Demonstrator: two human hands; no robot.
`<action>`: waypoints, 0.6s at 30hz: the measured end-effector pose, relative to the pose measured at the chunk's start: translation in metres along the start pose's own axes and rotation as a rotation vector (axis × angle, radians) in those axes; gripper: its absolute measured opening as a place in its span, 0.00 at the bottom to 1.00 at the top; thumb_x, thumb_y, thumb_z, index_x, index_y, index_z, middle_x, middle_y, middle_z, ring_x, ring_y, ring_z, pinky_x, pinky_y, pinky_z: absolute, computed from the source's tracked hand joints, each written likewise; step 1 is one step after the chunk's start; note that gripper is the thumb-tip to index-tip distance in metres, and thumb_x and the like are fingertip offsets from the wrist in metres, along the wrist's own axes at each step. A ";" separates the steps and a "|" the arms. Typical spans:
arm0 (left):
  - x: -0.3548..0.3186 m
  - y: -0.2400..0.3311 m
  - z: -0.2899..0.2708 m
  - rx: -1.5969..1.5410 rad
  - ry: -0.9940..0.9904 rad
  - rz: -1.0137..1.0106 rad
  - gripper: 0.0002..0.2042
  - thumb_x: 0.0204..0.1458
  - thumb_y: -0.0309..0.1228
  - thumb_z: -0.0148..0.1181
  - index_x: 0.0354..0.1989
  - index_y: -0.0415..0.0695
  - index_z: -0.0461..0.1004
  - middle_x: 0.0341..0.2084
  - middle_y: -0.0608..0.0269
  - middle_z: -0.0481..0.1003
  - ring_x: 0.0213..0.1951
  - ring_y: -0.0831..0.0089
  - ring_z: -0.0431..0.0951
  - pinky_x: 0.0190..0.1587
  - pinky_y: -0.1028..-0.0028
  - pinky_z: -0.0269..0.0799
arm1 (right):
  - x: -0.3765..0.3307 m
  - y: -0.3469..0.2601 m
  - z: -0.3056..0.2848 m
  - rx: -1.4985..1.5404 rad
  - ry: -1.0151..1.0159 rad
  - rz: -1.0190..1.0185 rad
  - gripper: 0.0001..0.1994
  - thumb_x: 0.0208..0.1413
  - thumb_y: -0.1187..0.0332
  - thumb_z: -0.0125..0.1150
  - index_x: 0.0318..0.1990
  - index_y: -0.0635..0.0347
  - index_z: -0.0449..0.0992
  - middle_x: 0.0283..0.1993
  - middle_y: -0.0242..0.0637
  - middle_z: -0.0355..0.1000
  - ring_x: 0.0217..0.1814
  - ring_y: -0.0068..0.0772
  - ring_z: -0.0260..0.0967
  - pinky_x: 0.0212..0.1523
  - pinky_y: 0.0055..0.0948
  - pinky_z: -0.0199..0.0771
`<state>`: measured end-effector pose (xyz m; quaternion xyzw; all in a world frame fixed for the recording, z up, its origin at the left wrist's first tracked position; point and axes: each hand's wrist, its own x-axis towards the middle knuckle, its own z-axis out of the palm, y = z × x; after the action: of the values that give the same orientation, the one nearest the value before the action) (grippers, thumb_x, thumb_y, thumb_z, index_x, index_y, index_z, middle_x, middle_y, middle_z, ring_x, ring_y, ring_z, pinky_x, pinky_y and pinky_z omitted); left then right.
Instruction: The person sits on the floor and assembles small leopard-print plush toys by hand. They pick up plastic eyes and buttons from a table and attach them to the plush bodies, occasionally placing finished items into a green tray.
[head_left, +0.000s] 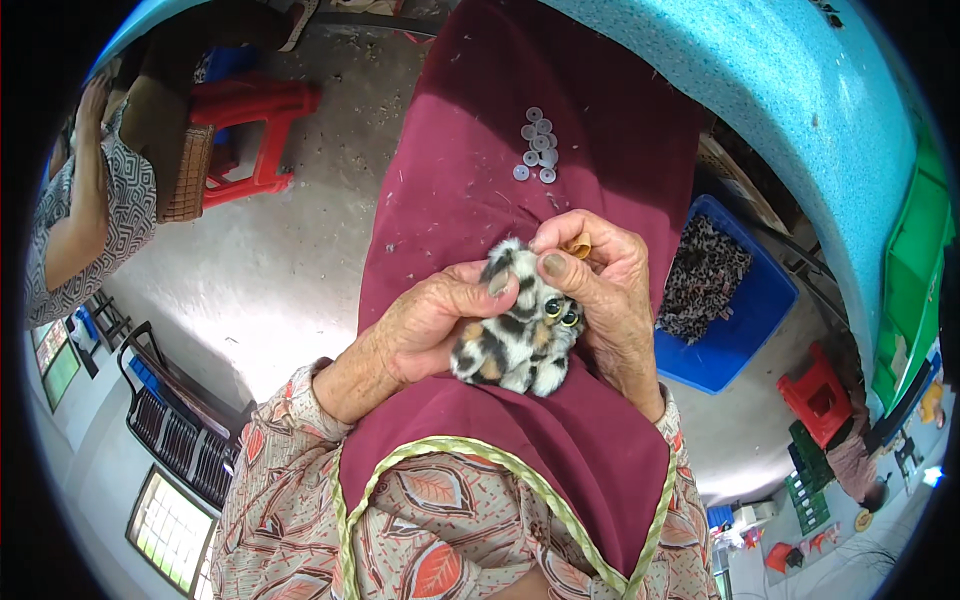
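Observation:
A small plush toy animal [518, 345] with black, white and tan spotted fur and yellow-rimmed eyes is held over my lap. My left hand [425, 318] is closed round its left side, the thumb pressing into the fur. At the toy's upper right, my right hand [622, 290] pinches with thumb and index finger. Whether a needle or thread is between those fingertips is too small to tell. A brass-coloured thimble ring [579, 245] sits on a finger of that hand. Several translucent plastic discs [541, 143] lie beyond on the maroon apron cloth [430, 230].
To the right, a blue tub [765, 310] holds spotted furry pieces. A speckled light-blue surface [800, 90] curves along the upper right. Red stools [265, 140] stand on both sides. Another person [80, 220] sits at the left; a black slatted bench [180, 440] is lower left.

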<state>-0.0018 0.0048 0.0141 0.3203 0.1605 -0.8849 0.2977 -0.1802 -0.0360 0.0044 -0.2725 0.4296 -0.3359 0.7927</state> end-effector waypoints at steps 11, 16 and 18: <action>0.001 -0.001 0.010 0.029 0.059 0.074 0.16 0.58 0.36 0.54 0.46 0.34 0.71 0.37 0.56 0.78 0.36 0.70 0.80 0.42 0.72 0.78 | 0.002 0.002 -0.002 0.095 0.026 -0.027 0.06 0.51 0.72 0.65 0.33 0.65 0.76 0.29 0.28 0.73 0.30 0.13 0.66 0.34 0.14 0.67; 0.002 -0.002 0.012 0.031 0.038 0.072 0.17 0.58 0.37 0.55 0.46 0.34 0.71 0.36 0.56 0.78 0.36 0.70 0.80 0.42 0.72 0.78 | 0.000 0.001 -0.002 0.097 0.044 -0.046 0.07 0.50 0.72 0.66 0.33 0.65 0.76 0.28 0.29 0.73 0.30 0.13 0.66 0.33 0.14 0.66; 0.001 -0.002 0.014 0.029 0.042 0.070 0.17 0.58 0.37 0.55 0.46 0.34 0.71 0.36 0.55 0.78 0.36 0.70 0.80 0.42 0.72 0.77 | -0.001 -0.002 -0.001 0.082 0.056 -0.032 0.07 0.50 0.72 0.66 0.33 0.65 0.76 0.28 0.29 0.73 0.30 0.13 0.66 0.33 0.14 0.66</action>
<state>-0.0107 -0.0007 0.0243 0.3487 0.1425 -0.8692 0.3204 -0.1821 -0.0362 0.0057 -0.2370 0.4331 -0.3733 0.7854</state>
